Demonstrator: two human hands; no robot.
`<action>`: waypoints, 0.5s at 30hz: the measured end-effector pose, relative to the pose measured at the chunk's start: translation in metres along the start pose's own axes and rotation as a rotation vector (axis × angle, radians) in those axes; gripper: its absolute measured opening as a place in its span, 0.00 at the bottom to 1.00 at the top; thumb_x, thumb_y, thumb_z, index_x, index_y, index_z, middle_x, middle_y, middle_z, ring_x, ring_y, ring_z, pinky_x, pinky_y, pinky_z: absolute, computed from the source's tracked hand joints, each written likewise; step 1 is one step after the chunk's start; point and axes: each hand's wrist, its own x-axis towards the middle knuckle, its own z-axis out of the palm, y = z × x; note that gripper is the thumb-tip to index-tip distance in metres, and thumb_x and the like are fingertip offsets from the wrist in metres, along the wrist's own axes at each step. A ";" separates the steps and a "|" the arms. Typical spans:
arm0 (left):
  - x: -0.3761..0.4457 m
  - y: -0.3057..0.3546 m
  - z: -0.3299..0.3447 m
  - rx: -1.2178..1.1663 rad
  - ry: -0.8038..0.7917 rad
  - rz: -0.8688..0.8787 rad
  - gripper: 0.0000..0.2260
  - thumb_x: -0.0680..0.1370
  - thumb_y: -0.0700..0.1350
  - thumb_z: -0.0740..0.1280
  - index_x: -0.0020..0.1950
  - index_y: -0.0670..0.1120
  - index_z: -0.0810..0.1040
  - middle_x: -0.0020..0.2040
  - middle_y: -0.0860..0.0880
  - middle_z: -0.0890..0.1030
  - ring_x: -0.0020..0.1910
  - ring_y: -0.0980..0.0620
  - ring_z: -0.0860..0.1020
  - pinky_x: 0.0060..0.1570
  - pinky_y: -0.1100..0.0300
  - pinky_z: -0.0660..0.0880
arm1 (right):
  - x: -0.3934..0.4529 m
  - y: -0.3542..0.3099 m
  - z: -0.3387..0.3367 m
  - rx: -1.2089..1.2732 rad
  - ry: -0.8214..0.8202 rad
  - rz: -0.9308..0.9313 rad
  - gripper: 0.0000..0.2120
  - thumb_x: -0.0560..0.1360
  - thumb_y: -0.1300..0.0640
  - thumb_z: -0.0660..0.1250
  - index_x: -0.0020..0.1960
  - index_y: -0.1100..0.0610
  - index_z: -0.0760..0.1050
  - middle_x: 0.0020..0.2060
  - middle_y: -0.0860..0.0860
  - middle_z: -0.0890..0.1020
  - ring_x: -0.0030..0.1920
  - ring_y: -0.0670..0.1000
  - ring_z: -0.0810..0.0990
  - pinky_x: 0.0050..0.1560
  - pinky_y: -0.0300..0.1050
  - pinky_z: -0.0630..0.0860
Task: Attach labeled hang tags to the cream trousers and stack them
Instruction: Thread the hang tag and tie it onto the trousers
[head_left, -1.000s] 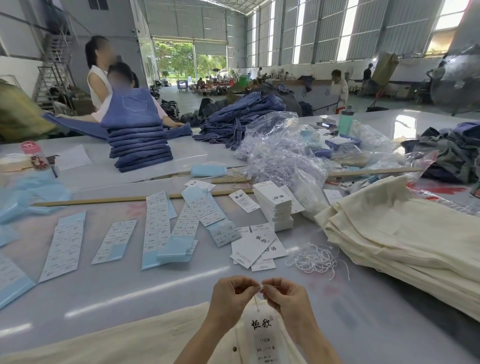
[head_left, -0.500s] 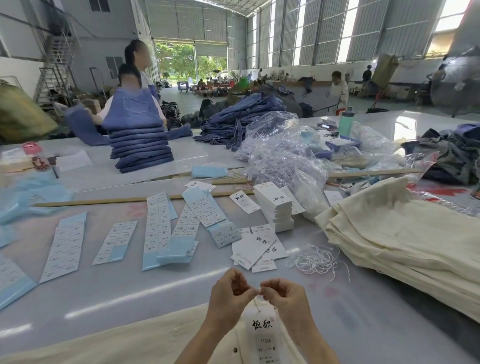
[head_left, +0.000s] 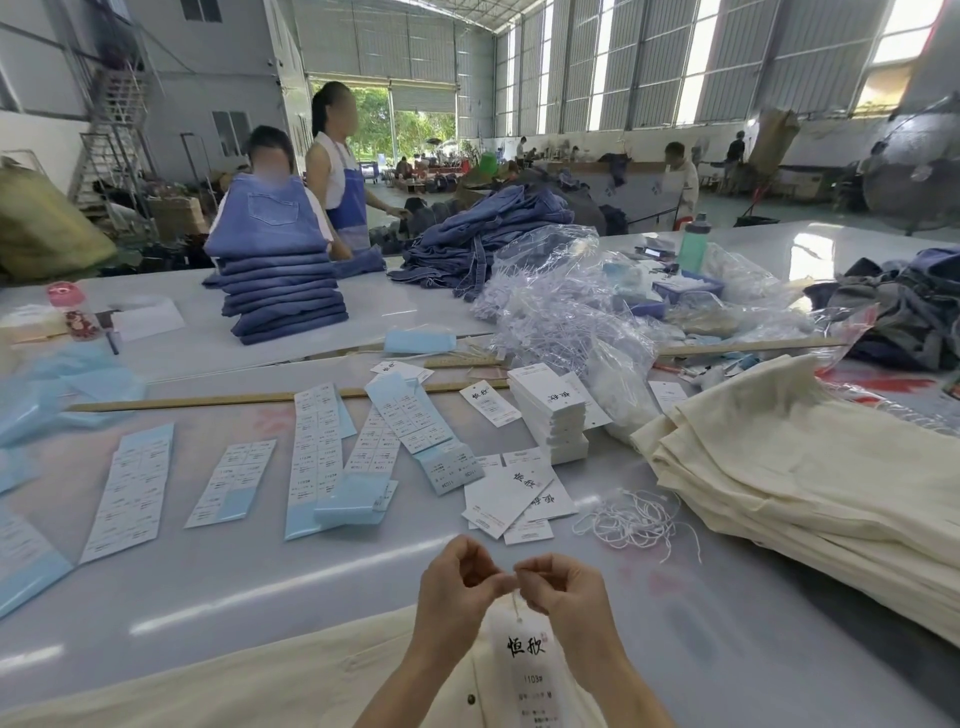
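I see my left hand (head_left: 457, 590) and right hand (head_left: 563, 590) meeting fingertip to fingertip above a white rectangular card hang tag with black characters (head_left: 527, 654), fingers curled, pinching the thin white string (head_left: 516, 605) at the tag's top hole. The tag lies on a pair of cream cotton trousers (head_left: 234, 680) spread along the near edge of the glossy grey table (head_left: 260, 571). Beyond the tag lie loose white strings (head_left: 631, 519), scattered tags (head_left: 511, 496) and a tall stack of tags (head_left: 550, 415). Right of the tag sits a pile of folded cream trousers (head_left: 810, 478).
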 end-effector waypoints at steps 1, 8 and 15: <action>0.001 -0.001 0.000 -0.023 0.001 -0.006 0.13 0.65 0.34 0.76 0.36 0.41 0.72 0.34 0.39 0.79 0.34 0.50 0.76 0.41 0.48 0.76 | 0.000 0.000 0.000 0.067 -0.005 0.059 0.06 0.71 0.72 0.67 0.39 0.65 0.80 0.28 0.55 0.79 0.28 0.47 0.75 0.31 0.35 0.73; 0.004 -0.007 0.000 -0.192 -0.029 -0.112 0.07 0.67 0.34 0.75 0.39 0.35 0.78 0.32 0.45 0.80 0.33 0.53 0.77 0.39 0.62 0.76 | 0.002 0.002 0.004 0.313 -0.047 0.274 0.04 0.73 0.73 0.65 0.43 0.68 0.77 0.27 0.57 0.76 0.25 0.50 0.72 0.28 0.39 0.71; 0.002 -0.015 -0.001 -0.246 -0.067 -0.179 0.01 0.70 0.33 0.73 0.39 0.38 0.82 0.33 0.46 0.82 0.33 0.56 0.79 0.38 0.66 0.76 | -0.001 0.006 0.010 0.437 -0.016 0.373 0.07 0.75 0.73 0.62 0.41 0.67 0.76 0.25 0.57 0.76 0.23 0.49 0.72 0.24 0.37 0.72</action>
